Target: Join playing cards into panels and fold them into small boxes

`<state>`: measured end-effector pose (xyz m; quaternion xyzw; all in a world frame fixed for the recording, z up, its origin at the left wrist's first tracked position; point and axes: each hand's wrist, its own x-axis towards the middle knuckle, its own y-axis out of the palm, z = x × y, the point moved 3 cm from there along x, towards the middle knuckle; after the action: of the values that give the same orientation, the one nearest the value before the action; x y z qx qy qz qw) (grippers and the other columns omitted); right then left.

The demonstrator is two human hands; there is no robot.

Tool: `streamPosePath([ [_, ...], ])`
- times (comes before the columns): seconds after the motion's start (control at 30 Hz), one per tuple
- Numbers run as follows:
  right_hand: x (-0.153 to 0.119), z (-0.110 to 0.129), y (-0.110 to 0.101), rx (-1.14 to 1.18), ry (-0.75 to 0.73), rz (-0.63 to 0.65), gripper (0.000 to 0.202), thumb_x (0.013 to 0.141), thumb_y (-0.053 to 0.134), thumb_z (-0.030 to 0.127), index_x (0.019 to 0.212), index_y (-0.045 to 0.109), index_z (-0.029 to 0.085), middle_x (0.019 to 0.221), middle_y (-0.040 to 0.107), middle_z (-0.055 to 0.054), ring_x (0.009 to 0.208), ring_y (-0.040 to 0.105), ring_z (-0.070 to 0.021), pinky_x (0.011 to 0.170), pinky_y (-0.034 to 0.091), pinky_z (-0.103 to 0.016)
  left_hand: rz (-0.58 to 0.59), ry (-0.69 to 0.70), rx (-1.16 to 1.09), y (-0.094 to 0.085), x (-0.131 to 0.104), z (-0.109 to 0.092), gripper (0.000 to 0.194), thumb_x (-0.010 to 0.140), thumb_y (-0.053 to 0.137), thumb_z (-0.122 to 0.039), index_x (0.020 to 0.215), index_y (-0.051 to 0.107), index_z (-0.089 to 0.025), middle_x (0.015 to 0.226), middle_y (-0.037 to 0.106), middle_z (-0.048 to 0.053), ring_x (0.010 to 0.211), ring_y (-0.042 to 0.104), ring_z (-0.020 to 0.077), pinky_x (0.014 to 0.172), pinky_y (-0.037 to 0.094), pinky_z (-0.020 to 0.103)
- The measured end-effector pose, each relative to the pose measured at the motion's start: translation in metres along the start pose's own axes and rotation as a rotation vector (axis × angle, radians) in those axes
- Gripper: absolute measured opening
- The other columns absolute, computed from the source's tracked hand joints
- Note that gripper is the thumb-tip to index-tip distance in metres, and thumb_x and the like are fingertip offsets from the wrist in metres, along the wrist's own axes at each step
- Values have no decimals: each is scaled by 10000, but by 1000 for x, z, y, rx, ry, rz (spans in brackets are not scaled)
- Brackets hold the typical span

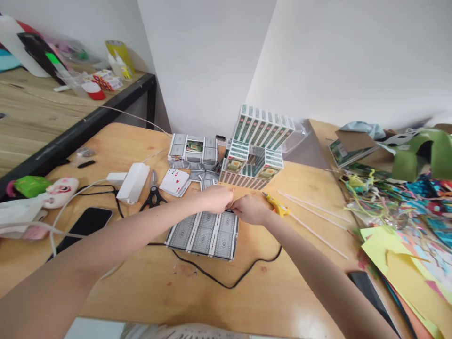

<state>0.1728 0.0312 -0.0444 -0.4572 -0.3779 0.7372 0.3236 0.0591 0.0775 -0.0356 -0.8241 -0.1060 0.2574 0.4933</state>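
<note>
My left hand and my right hand meet fingertip to fingertip, both pinched closed, at the far right corner of a block covered in grey-backed playing cards. A small dark spot shows at the fingertips; what they grip is hidden. Beyond the left hand stands a second card-covered structure with an opening in its top. To its right, many green-and-white card boxes are stacked in rows. A pile of loose playing cards lies face up near my left wrist, beside black-handled scissors.
A yellow glue gun and several thin white sticks lie right of my right hand. A black cable loops in front of the block. Left are a white power block and phone; coloured paper is at right.
</note>
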Motion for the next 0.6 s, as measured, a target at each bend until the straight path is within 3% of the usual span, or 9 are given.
streamPosePath([
  [0.2, -1, 1, 4, 44, 48, -27, 280, 870, 458, 181, 918, 733, 197, 944, 740, -99, 855, 647, -236, 752, 410, -318, 21, 7, -23, 3, 2, 1, 188, 749, 561, -106, 655, 710, -172, 592, 642, 51, 507, 528, 159, 518, 334, 281],
  [0.3, -2, -9, 5, 139, 42, -33, 306, 876, 437, 163, 923, 738, 192, 960, 743, -73, 868, 657, -205, 774, 448, -290, 20, 29, -21, 6, 3, 3, 183, 722, 566, -66, 640, 697, -165, 580, 633, 45, 514, 527, 157, 529, 340, 282],
  [0.43, -3, -27, 11, 286, 56, 6, 325, 878, 427, 168, 985, 732, 193, 939, 750, -18, 797, 681, -141, 683, 507, -216, 26, 54, -27, 8, 2, 3, 217, 713, 551, -33, 643, 697, -177, 588, 641, 40, 551, 557, 166, 568, 374, 283],
  [0.6, -3, -34, 16, 331, 79, 31, 299, 880, 475, 269, 1002, 738, 192, 905, 751, -7, 757, 681, -137, 602, 507, -198, 2, 28, -43, 10, -2, 0, 236, 711, 538, -20, 593, 684, -163, 572, 645, 72, 604, 593, 196, 607, 398, 292],
])
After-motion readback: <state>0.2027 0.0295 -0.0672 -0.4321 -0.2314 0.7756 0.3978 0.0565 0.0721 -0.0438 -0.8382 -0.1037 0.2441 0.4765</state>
